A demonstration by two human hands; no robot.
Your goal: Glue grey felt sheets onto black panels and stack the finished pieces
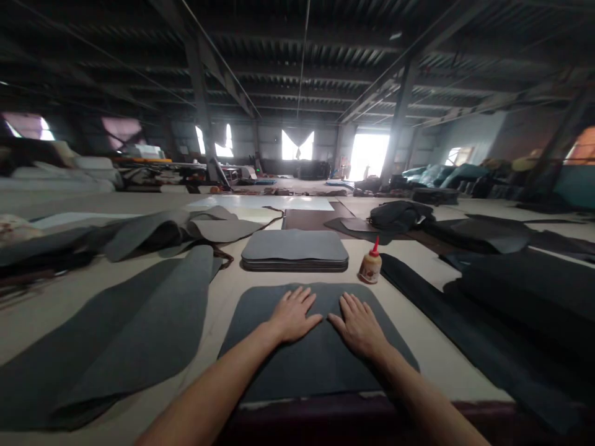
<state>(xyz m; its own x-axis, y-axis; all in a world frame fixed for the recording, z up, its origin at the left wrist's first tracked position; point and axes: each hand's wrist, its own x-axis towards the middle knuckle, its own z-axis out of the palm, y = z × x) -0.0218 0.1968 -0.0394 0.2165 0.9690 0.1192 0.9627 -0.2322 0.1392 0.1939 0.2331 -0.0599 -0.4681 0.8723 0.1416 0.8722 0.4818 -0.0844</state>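
Bare forearms (223,381) lead my view to the left hand (294,314) and right hand (359,323), both laid palm-down with fingers extended, gripping nothing, on a dark grey sheet (316,371) at the near edge of the desk (449,353). I judge that sheet light, flexible and hard to break, perhaps slightly slick, so its side edges or far rounded corners look best to take hold of. Beyond it I see a stack of grey sheets (295,246), with a red-tipped bottle (370,267) near its right end.
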